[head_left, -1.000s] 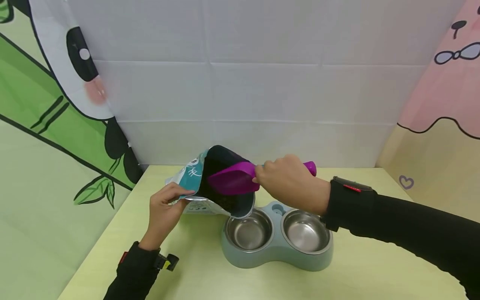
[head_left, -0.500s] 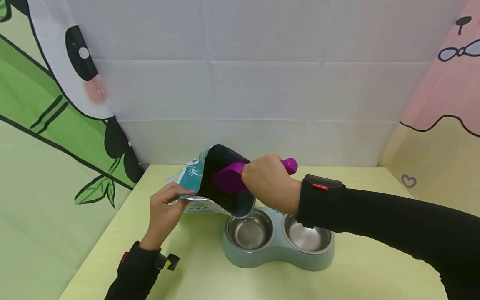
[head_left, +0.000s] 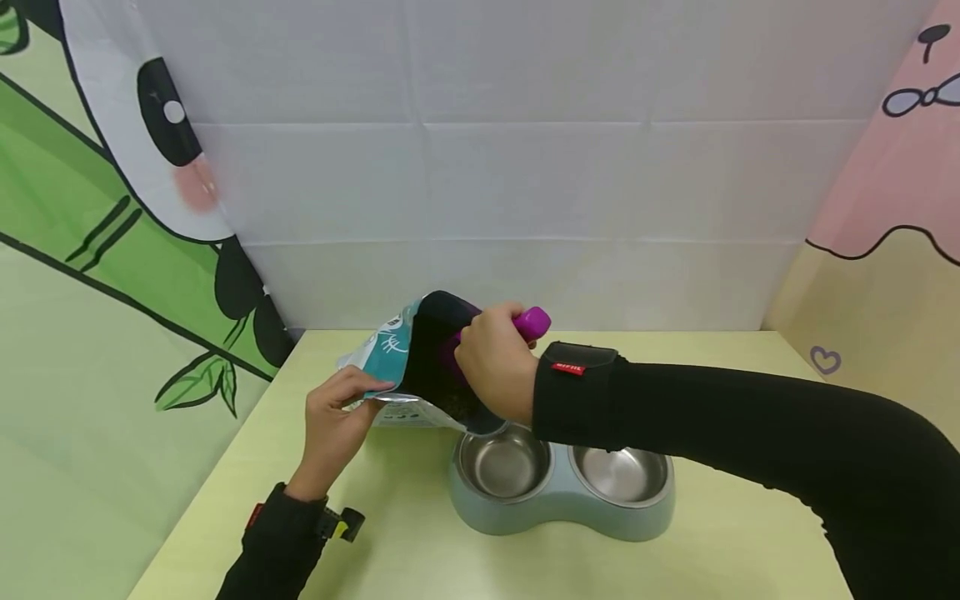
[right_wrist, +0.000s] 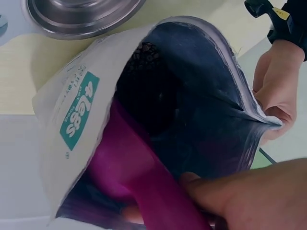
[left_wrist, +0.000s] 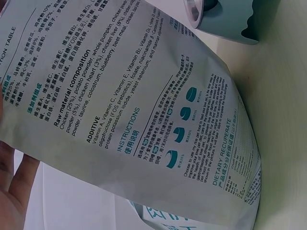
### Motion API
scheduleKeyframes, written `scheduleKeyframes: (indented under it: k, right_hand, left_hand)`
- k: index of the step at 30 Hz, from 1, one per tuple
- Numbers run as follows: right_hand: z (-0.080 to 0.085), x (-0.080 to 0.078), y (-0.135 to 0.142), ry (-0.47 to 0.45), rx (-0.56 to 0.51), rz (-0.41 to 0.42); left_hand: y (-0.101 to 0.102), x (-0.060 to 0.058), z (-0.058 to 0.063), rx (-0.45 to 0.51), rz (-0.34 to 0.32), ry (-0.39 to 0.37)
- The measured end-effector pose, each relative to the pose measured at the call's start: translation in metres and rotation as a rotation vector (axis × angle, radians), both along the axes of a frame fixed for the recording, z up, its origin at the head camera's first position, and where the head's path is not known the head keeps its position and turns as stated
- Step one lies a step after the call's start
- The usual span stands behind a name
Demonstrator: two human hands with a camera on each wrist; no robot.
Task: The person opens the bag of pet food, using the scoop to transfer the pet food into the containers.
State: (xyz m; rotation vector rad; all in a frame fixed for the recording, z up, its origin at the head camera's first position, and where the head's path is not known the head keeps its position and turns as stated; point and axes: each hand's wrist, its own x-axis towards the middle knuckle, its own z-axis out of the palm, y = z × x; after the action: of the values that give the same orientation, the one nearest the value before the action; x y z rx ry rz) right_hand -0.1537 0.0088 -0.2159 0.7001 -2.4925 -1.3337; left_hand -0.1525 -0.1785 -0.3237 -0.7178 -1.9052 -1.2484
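- right hand (head_left: 491,362) grips purple plastic scoop (right_wrist: 125,165), now deeper into teal-and-white foil bag (head_left: 389,348)
- left hand (head_left: 336,427) pinches its rim
- loading small brown pellets (right_wrist: 146,54) likely underway

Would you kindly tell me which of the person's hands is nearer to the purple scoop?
Right. The right hand grips the purple scoop itself, while the left hand is apart from it, pinching the edge of the open bag.
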Motion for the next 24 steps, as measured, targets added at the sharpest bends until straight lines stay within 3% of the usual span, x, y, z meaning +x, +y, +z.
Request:
scheduleKeyframes:
  k: [10,24]
  right_hand:
    - [-0.007,-0.017,-0.007,-0.041,0.008,0.034]
    - [-0.025,-0.034,-0.016,-0.111,-0.052,0.001]
  left_hand:
    - [0.011,-0.005,0.000,0.002,0.021,0.000]
    - [0.010,-0.008,-0.005,0.013,0.015,0.007]
